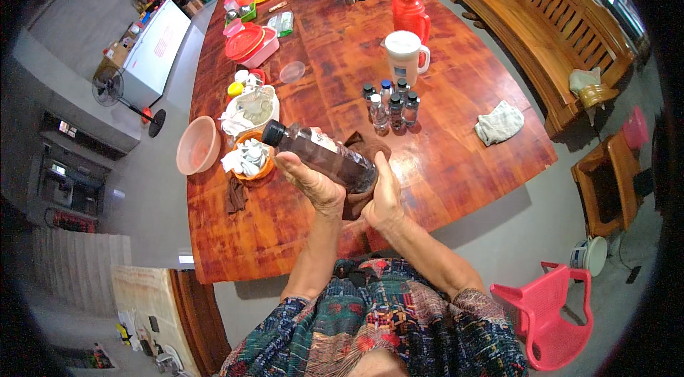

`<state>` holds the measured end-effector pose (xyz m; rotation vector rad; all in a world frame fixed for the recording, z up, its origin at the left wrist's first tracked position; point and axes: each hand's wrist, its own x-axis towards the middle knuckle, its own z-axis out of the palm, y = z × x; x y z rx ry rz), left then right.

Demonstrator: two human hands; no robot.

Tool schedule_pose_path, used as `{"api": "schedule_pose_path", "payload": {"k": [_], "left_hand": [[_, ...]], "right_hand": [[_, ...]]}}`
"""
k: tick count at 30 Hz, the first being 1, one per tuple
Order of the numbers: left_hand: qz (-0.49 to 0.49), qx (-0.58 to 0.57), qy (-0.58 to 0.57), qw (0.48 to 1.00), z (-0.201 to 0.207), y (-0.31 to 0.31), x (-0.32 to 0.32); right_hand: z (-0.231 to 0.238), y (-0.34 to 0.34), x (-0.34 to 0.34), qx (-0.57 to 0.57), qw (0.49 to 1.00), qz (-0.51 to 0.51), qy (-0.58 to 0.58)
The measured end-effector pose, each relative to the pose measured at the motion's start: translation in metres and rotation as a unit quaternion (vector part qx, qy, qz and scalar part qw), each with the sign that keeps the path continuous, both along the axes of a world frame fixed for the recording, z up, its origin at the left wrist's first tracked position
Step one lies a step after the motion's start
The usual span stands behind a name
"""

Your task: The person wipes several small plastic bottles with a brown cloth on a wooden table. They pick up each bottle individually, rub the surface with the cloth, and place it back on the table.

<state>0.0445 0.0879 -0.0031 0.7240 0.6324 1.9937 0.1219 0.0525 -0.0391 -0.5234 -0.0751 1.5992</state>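
Note:
A dark plastic bottle (320, 152) with a black cap and a pale label lies tilted across my two hands, its cap end toward the upper left. My left hand (313, 186) supports it from below near the cap end, with fingers partly hidden behind the bottle. My right hand (385, 199) presses a brown cloth (358, 207) around the bottle's base. Just beyond, several small clear bottles (379, 117) stand upright in a group, mostly dark-capped.
Left of my hands are an orange basket (258, 172) of white items, a pale pink basin (199, 147) and a white tub (269, 117). A white jug (404, 56) and red thermos (412, 15) stand farther off. A folded cloth (499, 123) lies right; a pink chair (552, 316) stands nearby.

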Motion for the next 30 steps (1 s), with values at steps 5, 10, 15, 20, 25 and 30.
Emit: {"api": "schedule_pose_path", "payload": {"k": [5,10,15,20,25,30], "left_hand": [[0.128,0.0,0.065,0.99,-0.01,0.019,-0.011],[0.041,0.004,0.041,0.998,-0.032,0.013,-0.018],[-0.094,-0.09,0.077,0.989,-0.02,-0.017,-0.007],[-0.104,-0.076,0.021,0.991,-0.025,-0.016,0.004],[-0.102,-0.037,0.044,0.993,-0.03,-0.005,-0.008],[-0.187,-0.024,0.038,0.981,-0.009,-0.005,-0.009]], "right_hand": [[0.0,-0.033,-0.019,0.026,0.877,-0.002,-0.48],[-0.012,-0.03,-0.011,0.207,0.634,-0.163,-0.727],[0.03,-0.017,0.006,0.361,0.544,-0.186,-0.735],[0.036,0.012,0.014,0.318,0.687,-0.124,-0.641],[0.021,0.016,0.038,0.253,0.856,0.103,-0.44],[-0.004,-0.012,0.034,0.187,0.913,0.076,-0.354]]}}
